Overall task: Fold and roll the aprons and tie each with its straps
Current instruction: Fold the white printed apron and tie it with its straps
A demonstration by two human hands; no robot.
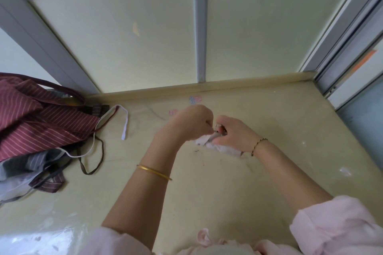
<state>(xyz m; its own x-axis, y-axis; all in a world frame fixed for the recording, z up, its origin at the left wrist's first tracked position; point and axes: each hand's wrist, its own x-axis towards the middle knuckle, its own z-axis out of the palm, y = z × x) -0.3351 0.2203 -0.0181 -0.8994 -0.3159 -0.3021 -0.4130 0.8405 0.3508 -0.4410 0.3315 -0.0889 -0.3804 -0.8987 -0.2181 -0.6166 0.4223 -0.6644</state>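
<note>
A small rolled-up pale apron (219, 147) lies on the cream table (207, 192), mostly hidden under my hands. My left hand (190, 123) and my right hand (233, 134) meet just above it, each with fingers curled, pinching a thin strap (214, 135) between them. A gold bangle sits on my left forearm and a beaded bracelet on my right wrist.
A heap of aprons (37, 122), maroon striped on top with grey ones beneath, lies at the table's left edge, its white strap (125, 126) and dark straps trailing onto the table. A panelled wall stands behind. Clear plastic (41, 236) lies at the near left.
</note>
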